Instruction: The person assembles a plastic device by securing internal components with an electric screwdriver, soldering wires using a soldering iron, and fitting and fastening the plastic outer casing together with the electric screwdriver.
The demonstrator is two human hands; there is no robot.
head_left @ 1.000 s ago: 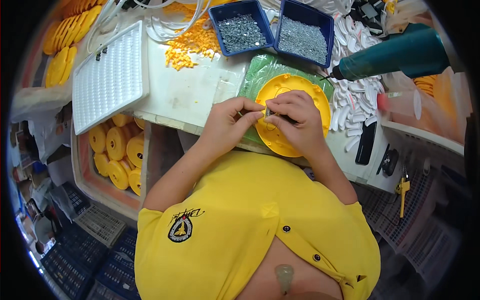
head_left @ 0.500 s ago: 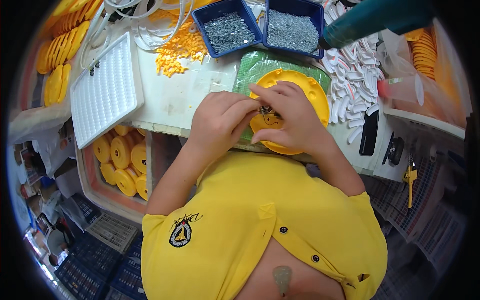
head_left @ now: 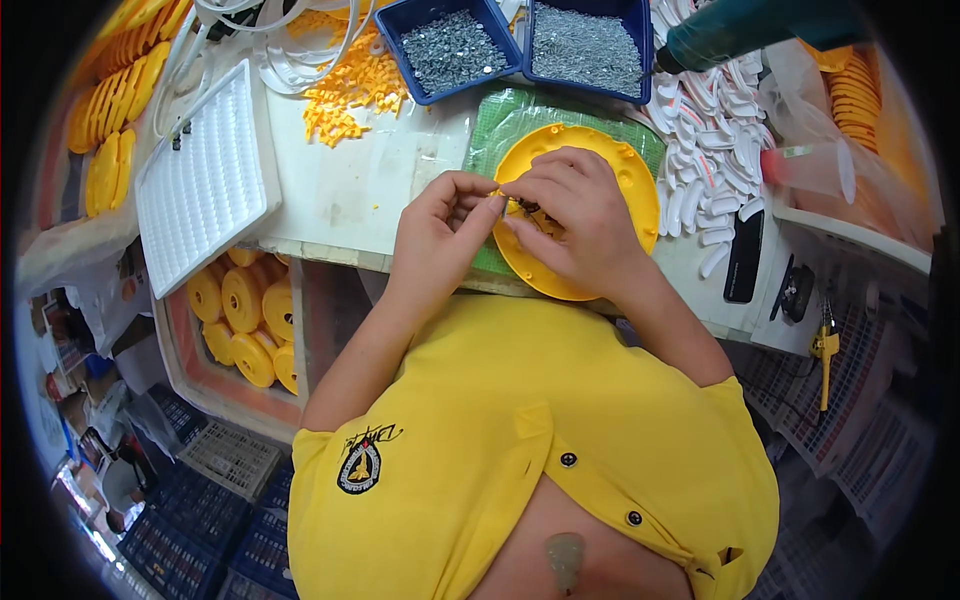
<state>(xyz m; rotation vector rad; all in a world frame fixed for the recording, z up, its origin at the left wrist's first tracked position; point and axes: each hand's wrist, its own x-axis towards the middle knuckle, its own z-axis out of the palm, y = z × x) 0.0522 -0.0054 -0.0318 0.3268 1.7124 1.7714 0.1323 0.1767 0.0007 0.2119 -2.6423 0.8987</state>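
Observation:
A round yellow plastic housing [head_left: 632,205] lies on the green mat [head_left: 490,128] at the front of the table. Over its left part, my two hands meet fingertip to fingertip. My left hand [head_left: 437,240] pinches with thumb and forefinger at a tiny piece too small to name. My right hand [head_left: 585,215] is closed above the housing, thumb and fingers around a small dark part [head_left: 522,206]. Most of that part is hidden behind the right fingers, so its kind does not show.
Two blue trays of small metal pieces [head_left: 452,55] stand behind the mat, with a dark green power tool [head_left: 750,35] hanging over the right one. White curved parts [head_left: 705,170] pile up at right beside a black phone-like slab [head_left: 743,258]. Left are orange-yellow bits [head_left: 350,95] and a white ribbed tray [head_left: 210,180].
My right thumb has come up from the housing's near side toward the fingertips. My left thumb has risen to press against the forefinger. The view has shifted slightly.

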